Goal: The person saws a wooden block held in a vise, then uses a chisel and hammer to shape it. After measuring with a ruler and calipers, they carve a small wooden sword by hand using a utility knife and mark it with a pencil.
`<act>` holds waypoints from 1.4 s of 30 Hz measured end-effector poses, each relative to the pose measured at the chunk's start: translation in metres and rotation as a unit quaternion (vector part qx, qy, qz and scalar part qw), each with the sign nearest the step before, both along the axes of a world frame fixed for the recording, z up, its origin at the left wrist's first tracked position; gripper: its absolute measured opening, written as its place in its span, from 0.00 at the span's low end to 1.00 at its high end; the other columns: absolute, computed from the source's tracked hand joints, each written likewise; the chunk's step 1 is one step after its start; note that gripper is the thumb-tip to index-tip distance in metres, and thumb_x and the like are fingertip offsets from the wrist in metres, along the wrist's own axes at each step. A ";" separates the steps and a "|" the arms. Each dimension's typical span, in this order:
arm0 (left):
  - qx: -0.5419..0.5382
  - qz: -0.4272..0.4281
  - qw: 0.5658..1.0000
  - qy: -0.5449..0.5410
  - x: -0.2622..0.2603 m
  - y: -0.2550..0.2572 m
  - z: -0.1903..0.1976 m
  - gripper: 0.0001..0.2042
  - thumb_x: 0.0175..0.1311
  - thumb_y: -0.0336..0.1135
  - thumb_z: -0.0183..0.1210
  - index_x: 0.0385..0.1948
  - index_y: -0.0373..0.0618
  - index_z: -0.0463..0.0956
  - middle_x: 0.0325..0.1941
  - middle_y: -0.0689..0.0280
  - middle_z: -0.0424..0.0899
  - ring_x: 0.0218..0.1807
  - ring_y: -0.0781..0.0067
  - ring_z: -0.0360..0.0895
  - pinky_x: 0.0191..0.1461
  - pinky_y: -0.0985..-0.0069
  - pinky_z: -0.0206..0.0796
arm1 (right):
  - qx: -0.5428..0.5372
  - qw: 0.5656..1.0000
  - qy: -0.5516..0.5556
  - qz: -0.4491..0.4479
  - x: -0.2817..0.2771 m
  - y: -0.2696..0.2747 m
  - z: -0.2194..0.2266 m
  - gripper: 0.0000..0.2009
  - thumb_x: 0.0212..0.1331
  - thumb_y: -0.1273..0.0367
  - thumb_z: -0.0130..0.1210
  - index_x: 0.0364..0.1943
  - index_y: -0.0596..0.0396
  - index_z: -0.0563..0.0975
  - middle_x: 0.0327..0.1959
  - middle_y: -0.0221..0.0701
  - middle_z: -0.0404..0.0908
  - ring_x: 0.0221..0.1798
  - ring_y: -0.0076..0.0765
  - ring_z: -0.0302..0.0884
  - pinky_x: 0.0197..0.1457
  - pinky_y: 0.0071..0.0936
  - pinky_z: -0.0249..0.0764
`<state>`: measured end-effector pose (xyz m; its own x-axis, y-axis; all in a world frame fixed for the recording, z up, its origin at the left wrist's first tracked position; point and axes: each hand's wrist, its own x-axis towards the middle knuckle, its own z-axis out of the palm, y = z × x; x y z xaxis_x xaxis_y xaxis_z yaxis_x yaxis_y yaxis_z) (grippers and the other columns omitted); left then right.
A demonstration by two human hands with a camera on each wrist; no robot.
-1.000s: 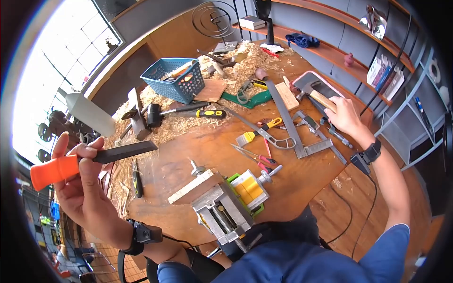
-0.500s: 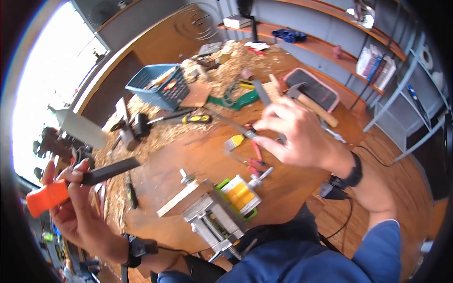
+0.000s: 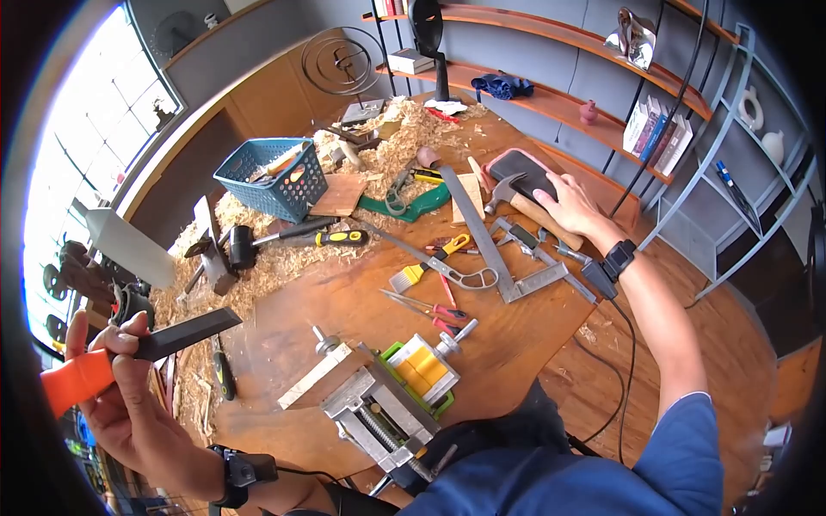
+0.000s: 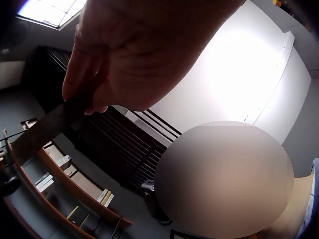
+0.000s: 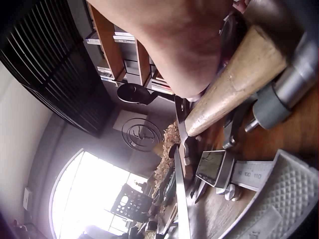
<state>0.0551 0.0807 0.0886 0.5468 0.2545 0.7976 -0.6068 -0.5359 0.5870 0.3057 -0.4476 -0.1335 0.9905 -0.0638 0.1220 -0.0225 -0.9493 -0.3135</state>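
Observation:
In the head view my left hand holds a chisel by its orange handle, the dark flat blade pointing right over the table. The left wrist view shows the blade jutting from between thumb and fingers. My right hand reaches to the far right, fingers extended over the near edge of a dark case with a pink rim. Just beneath it lies a claw hammer, its wooden handle pointing toward me; the right wrist view shows this handle close beside the palm.
A metal vise in front of me grips a wood block. Right of centre lie a steel square, digital calipers, a handsaw and a yellow brush. A blue basket and a black mallet sit among wood shavings.
My right hand left the hammer handle, swung left over the square with fingers spread, then moved back right to the dark case. The left hand keeps holding the chisel. The head view has shifted.

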 end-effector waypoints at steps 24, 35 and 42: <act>0.012 -0.006 1.000 0.000 0.001 -0.018 0.002 0.25 0.71 0.22 0.58 0.67 0.26 0.63 0.42 0.57 0.83 0.50 0.62 0.85 0.65 0.61 0.77 | -0.061 0.998 -0.003 -0.023 -0.027 0.061 0.011 0.36 0.72 0.42 0.46 0.75 0.50 0.64 0.71 0.50 0.65 0.69 0.66 0.65 0.71 0.62 0.64; 0.001 -0.024 1.000 0.006 0.001 -0.022 0.001 0.26 0.69 0.22 0.61 0.67 0.29 0.65 0.41 0.57 0.84 0.49 0.62 0.86 0.60 0.69 0.76 | -0.040 0.999 -0.022 -0.009 -0.025 0.066 0.010 0.36 0.71 0.43 0.50 0.75 0.51 0.65 0.73 0.50 0.64 0.72 0.61 0.63 0.73 0.60 0.61; 0.004 -0.042 0.999 -0.001 -0.005 -0.019 0.002 0.25 0.70 0.23 0.61 0.67 0.28 0.65 0.42 0.58 0.83 0.50 0.62 0.85 0.65 0.64 0.75 | -0.062 0.961 -0.207 0.171 -0.039 0.081 0.031 0.20 0.59 0.55 0.65 0.46 0.56 0.83 0.58 0.41 0.77 0.67 0.50 0.68 0.69 0.51 0.62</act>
